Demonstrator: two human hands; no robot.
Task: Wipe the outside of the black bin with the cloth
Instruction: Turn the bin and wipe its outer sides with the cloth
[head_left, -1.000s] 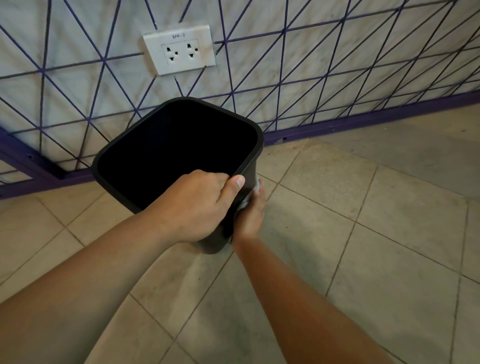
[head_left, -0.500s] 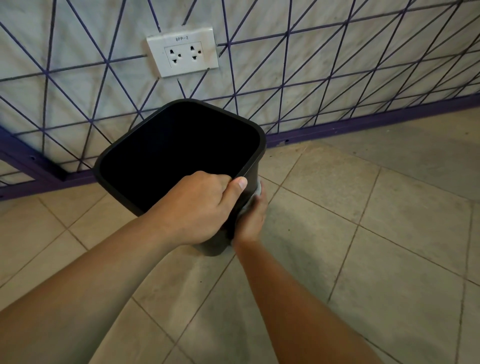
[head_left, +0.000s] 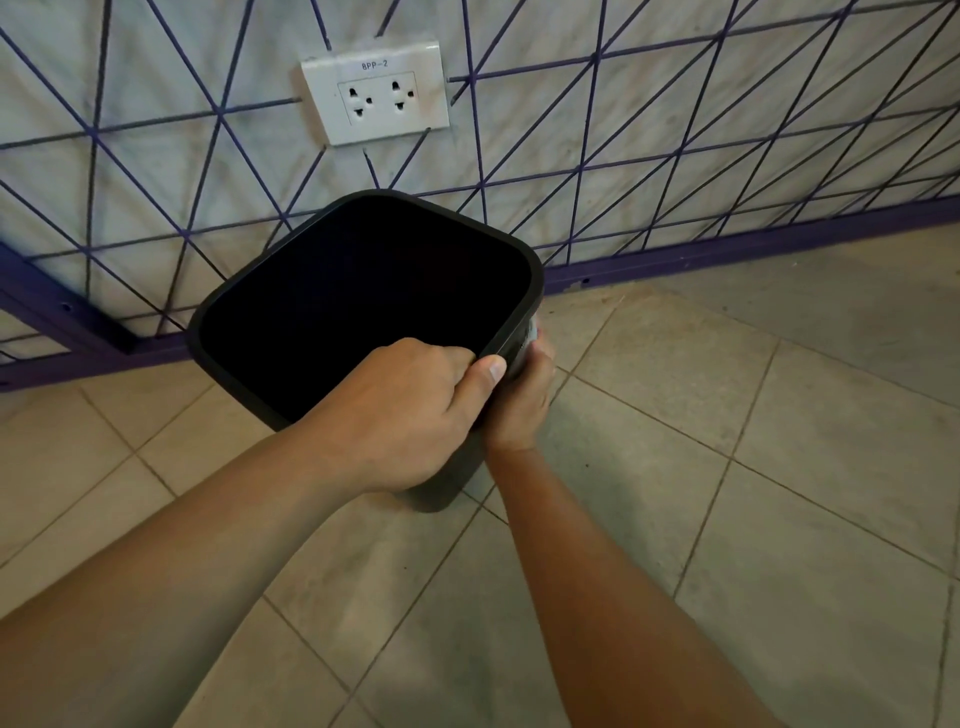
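On beige floor tiles (head_left: 727, 545) by a purple-lined wall (head_left: 675, 130), left hand (head_left: 410, 415) fingers clamp the black bin (head_left: 249, 379); right hand (head_left: 522, 400) unclear.

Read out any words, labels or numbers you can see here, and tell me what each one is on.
"BPP-2": small grey print at the top of the white wall socket plate, above its two outlets.
No other text can be read: the black bin shows no label, nor does the sliver of cloth in view.
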